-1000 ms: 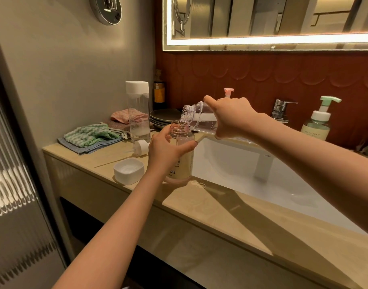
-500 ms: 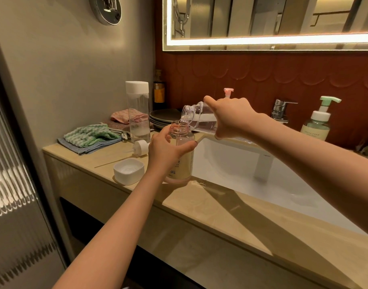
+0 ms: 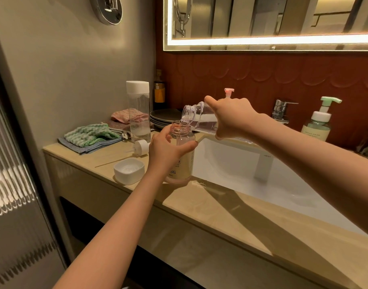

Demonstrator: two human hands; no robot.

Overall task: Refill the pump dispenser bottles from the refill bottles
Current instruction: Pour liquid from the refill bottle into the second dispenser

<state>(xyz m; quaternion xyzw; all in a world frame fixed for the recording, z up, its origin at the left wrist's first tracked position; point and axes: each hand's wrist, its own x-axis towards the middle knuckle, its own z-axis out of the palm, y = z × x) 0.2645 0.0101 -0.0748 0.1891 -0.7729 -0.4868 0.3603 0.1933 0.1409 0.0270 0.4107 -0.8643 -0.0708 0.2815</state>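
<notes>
left hand: fingers and thumb curled round the shoulder of the clear pump dispenser bottle with cream label. The bottle stands upright on the beige stone counter, at the left edge of the white rectangular sink. Its neck is open, pump off.

right hand: clamped on the clear plastic refill bottle, which is tilted almost flat. 1 digit is stretched along the top toward the mouth. The threaded mouth sits just above the dispenser neck. Clear liquid lies along the refill bottle's lower side; can't tell if any is running out.

On the counter left of the dispenser:
- white pump head on its side
- white square cap near the front edge, open side up
- tall clear square bottle with white lid further back
- folded green-and-white cloth on the far left
- pink cloth and stack of grey plates at the wall

Behind the right hand is a pink pump nozzle. Right of it are the chrome tap and a green-pump foam bottle.
</notes>
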